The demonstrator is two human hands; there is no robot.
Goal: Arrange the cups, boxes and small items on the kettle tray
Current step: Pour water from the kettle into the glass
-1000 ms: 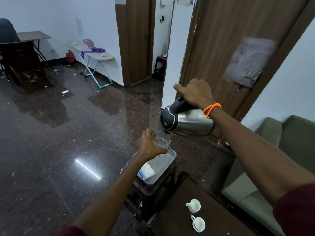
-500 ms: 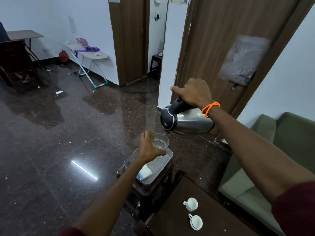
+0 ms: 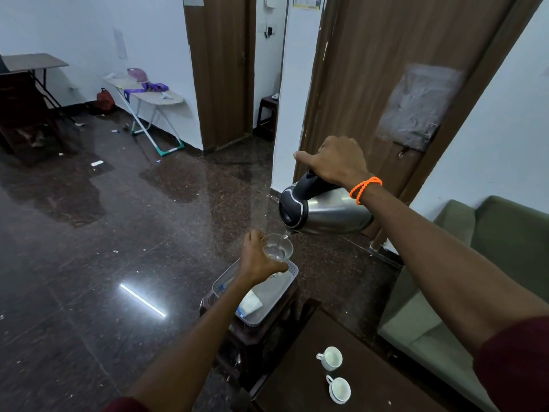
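Note:
My right hand grips the black handle of a steel kettle, tipped with its spout down to the left. Water runs from the spout into a clear glass that my left hand holds just above the far end of a grey plastic tray. The tray rests on a small dark stool and holds a white packet with a blue edge. Two white teacups stand on the dark table at the lower right.
A green sofa runs along the right wall. A wooden door stands behind the kettle. An ironing board and a dark chair sit across the glossy floor at the far left.
The kettle stays tipped over the glass and the water level in the glass has risen a little. Both hands hold nearly the same place.

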